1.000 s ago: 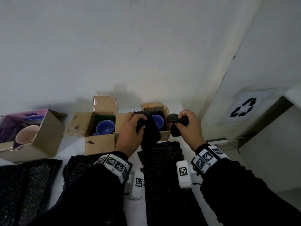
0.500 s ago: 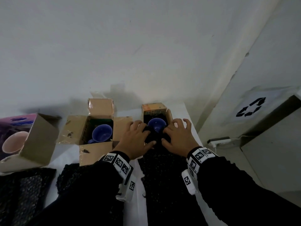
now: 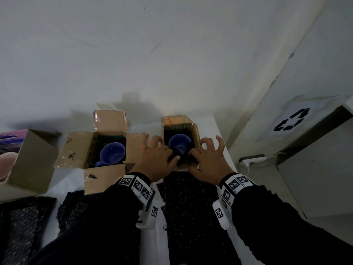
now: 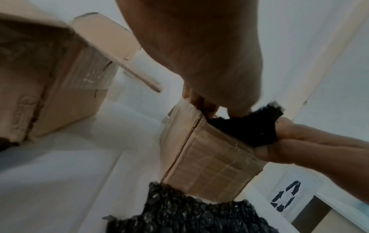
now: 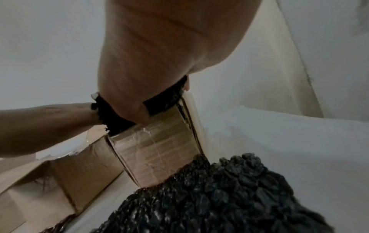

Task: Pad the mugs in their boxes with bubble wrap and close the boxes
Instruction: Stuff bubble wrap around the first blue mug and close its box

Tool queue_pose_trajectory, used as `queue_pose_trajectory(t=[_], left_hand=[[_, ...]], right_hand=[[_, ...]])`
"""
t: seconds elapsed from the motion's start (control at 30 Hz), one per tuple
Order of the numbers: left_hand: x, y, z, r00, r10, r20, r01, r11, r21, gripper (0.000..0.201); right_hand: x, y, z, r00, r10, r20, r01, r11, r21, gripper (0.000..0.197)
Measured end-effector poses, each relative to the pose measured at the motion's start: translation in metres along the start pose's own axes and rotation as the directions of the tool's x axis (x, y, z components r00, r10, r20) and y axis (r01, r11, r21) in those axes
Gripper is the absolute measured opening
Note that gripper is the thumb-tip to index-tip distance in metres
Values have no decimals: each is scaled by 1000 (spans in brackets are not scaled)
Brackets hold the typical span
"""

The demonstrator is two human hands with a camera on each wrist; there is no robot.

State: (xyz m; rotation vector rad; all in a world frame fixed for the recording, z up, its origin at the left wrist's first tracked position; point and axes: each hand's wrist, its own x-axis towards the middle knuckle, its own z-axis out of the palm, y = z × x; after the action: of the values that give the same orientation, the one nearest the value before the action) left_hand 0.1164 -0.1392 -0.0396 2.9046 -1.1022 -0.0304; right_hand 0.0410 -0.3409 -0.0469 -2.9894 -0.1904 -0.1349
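In the small box (image 3: pixel 196 134), a blue mug (image 3: pixel 179 143) with black bubble wrap (image 4: pixel 249 127).

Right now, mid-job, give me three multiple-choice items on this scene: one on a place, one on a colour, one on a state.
1. Where is the black bubble wrap wad that both hands work on?
A. at the near edge of the small brown cardboard box
B. in the wide open box
C. flat on the table

2. What colour is the round ceramic mug in that small box?
A. pink
B. blue
C. white

3. How does the wide open cardboard box to the left stand?
A. taped shut
B. tipped over
C. flaps open, a mug inside

Key: 1 A, the left hand and right hand pinch the wad at the small box's front rim. 2 B, its inside shows blue from the head view. 3 C, its flaps spread outward around a mug.
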Motion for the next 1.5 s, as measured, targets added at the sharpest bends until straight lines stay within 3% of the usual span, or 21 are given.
queue_pose_trajectory(t=[0.17, 0.3, 0.37, 0.43, 0.57, 0.67, 0.73, 0.87, 1.1, 1.2, 1.3, 1.43, 1.5], left_hand=[[-4, 5, 3, 993, 14, 115, -13, 1000, -13, 78], [4, 7, -2, 989, -90, 118, 87, 996, 30, 53], [6, 7, -5, 991, -131, 14, 131, 991, -27, 28], [6, 7, -6, 984, -147, -99, 138, 986, -93, 30], [6, 4, 4, 987, 62, -148, -67, 998, -23, 19], [-3, 0, 10, 980, 104, -169, -117, 991, -68, 40], [-8, -3, 14, 972, 138, -189, -153, 986, -63, 47], [-11, -7, 24, 962, 236, -139, -230, 972, 54, 43], [-9, -3, 32, 975, 162, -150, -153, 986, 70, 37], [-11, 5, 31, 973, 124, -194, -123, 992, 18, 31], [-12, 9, 32, 955, 145, -260, -171, 982, -83, 31], [-12, 7, 31, 948, 181, -263, -189, 982, -4, 8], [-12, 7, 26, 962, 168, -216, -165, 986, 30, 12]], right_hand=[[5, 1, 0, 993, -38, 116, 46, 996, -74, 51], [11, 2, -7, 997, 29, 67, -30, 999, 15, 39], [13, 1, -8, 996, 87, -14, -86, 994, 68, 27], [16, -2, -7, 989, 126, -80, -115, 985, 129, 25], [25, -6, -1, 992, 44, -117, -26, 988, 150, 11], [18, -6, 11, 998, -40, -44, 43, 997, 60, 29], [14, -4, 13, 996, -83, -44, 85, 996, 38, 28], [13, 0, 8, 984, -167, -61, 169, 985, 27, 24], [8, 8, 13, 974, -227, 2, 227, 973, -38, 34], [5, 9, 11, 979, -198, -43, 196, 979, -57, 36], [-4, 9, 15, 974, -183, -135, 174, 982, -75, 30], [-9, 8, 22, 971, -174, -162, 155, 980, -124, 36], [-9, 9, 23, 973, -185, -140, 163, 975, -151, 32]])
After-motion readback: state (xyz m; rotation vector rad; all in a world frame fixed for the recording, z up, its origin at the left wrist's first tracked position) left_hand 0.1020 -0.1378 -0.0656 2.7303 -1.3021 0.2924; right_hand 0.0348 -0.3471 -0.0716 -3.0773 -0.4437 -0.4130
